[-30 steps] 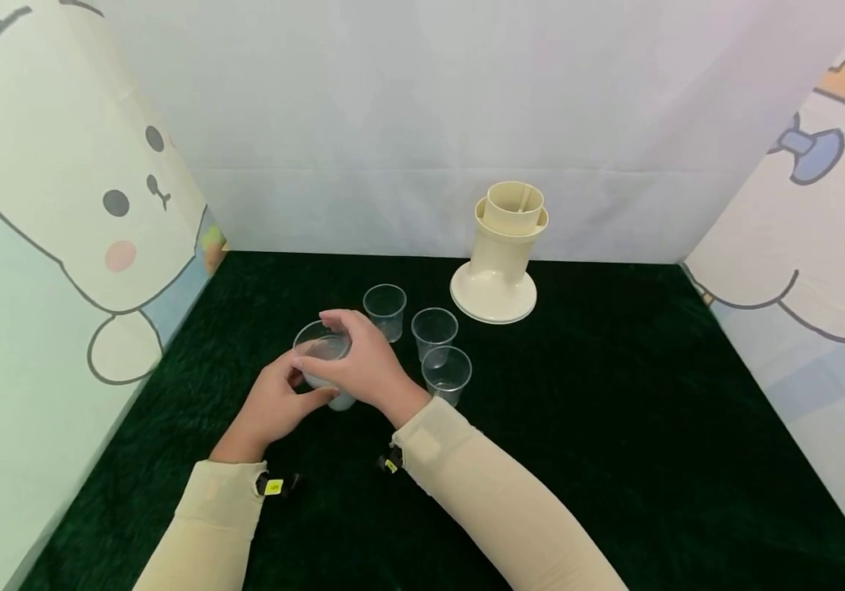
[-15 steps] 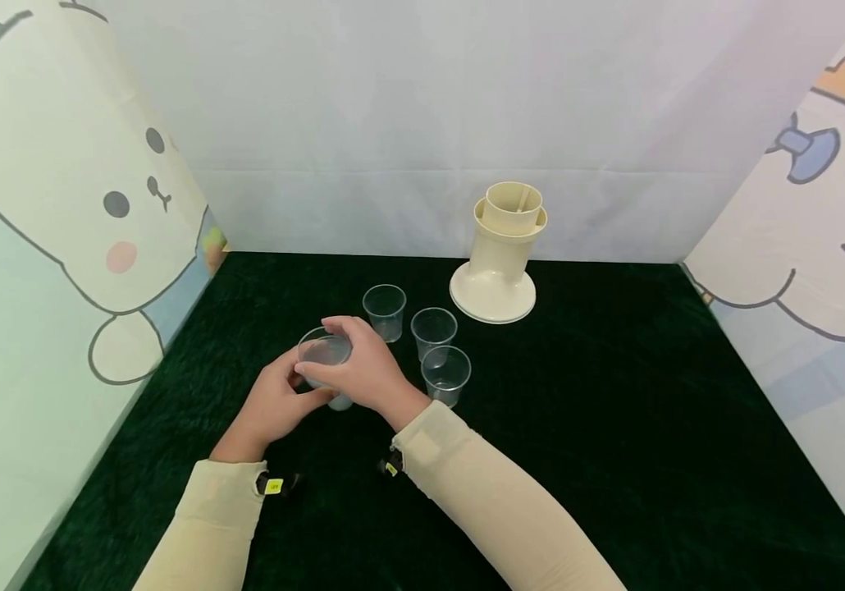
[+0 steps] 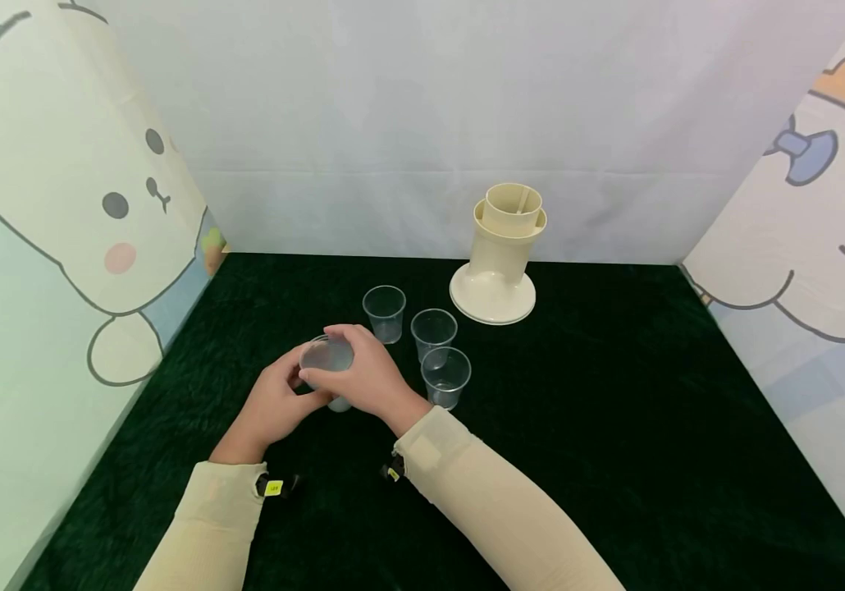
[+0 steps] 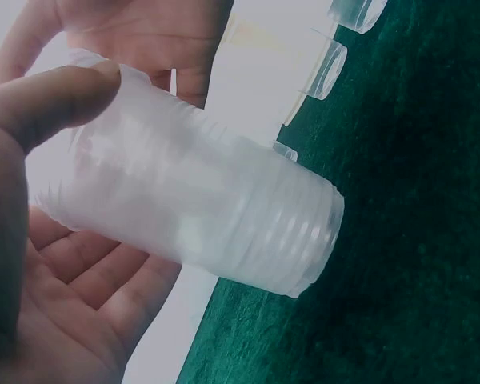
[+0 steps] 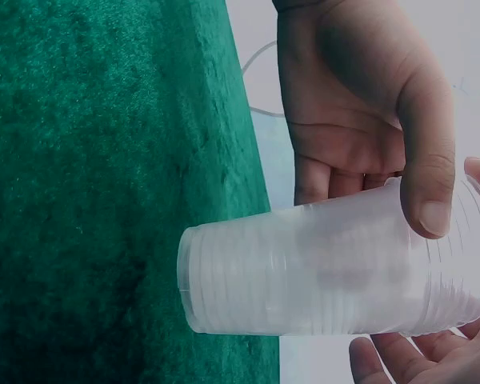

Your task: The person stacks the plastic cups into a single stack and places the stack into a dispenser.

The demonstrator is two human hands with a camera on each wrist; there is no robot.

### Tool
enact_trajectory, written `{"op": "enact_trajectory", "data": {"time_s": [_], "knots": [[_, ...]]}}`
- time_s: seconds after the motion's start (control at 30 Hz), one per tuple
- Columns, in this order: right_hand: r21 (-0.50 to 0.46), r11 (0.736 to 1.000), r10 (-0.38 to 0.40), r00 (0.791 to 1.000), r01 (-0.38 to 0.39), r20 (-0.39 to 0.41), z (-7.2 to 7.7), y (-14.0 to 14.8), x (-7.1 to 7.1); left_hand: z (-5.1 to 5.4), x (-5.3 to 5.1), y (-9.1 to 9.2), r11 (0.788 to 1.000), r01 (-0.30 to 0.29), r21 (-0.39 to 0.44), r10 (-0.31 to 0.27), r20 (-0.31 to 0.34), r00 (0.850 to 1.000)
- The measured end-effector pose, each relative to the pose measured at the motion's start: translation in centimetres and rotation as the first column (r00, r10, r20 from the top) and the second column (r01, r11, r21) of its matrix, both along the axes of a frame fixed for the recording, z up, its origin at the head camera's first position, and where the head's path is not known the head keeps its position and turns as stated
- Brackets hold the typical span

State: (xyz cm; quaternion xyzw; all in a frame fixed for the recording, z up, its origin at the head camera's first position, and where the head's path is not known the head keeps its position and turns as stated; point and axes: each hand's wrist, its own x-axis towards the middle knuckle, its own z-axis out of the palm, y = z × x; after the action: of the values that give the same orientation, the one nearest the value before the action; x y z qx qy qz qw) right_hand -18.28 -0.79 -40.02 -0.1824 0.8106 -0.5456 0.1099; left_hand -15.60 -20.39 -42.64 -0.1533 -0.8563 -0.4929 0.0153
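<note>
You have the stack of clear cups [image 5: 304,276] between your two hands, above the near left part of the green cloth [image 3: 614,410]. Your left hand [image 3: 275,406] is curled around it, thumb on one side and fingers on the other. Your right hand [image 3: 369,373] is clamped on the upper part in the same way, with its thumb lying across the wall near the rims. The two grips face each other, and this seems sensible: nested cups are smooth and the walls are thin, so support from both sides should keep them straight without one hand needing to squeeze much. The mouths are upward and the narrow base end is left free below. Whether this base touches the cloth, I cannot tell from these angles.

Beyond your right wrist, a rear cup [image 3: 384,316], a middle cup [image 3: 433,330] and a front cup [image 3: 446,377] stand upright in a loose group (their wide mouths also up, so each rests on its flat base). The cream stand [image 3: 500,254] is farther back, near the white curtain [image 3: 319,213]; its broad round foot probably gives steadiness to such a tall body.
</note>
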Motion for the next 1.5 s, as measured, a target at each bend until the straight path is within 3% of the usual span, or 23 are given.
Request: {"op": "enact_trajectory", "data": {"time_s": [0.43,0.57,0.9,1.5], "knots": [[0.009,1.0,0.005,1.0,-0.005,-0.009,0.1,0.2,0.3,-0.2,0.2,0.0,0.999,0.021,0.038,-0.02,-0.01,1.0],[-0.022,1.0,0.011,1.0,-0.012,-0.016,0.7,0.5,0.4,-0.2,0.2,0.0,0.998,0.024,0.052,-0.024,-0.009,1.0],[-0.069,0.998,-0.015,0.999,0.011,-0.048,2.2,1.7,0.9,0.1,0.4,0.3,1.0,-0.024,-0.005,0.024,0.032,0.999],[-0.124,0.992,-0.035,0.992,0.019,-0.122,4.6,5.3,2.2,0.1,0.5,0.5,0.999,-0.046,0.003,0.046,0.029,0.999]]}}
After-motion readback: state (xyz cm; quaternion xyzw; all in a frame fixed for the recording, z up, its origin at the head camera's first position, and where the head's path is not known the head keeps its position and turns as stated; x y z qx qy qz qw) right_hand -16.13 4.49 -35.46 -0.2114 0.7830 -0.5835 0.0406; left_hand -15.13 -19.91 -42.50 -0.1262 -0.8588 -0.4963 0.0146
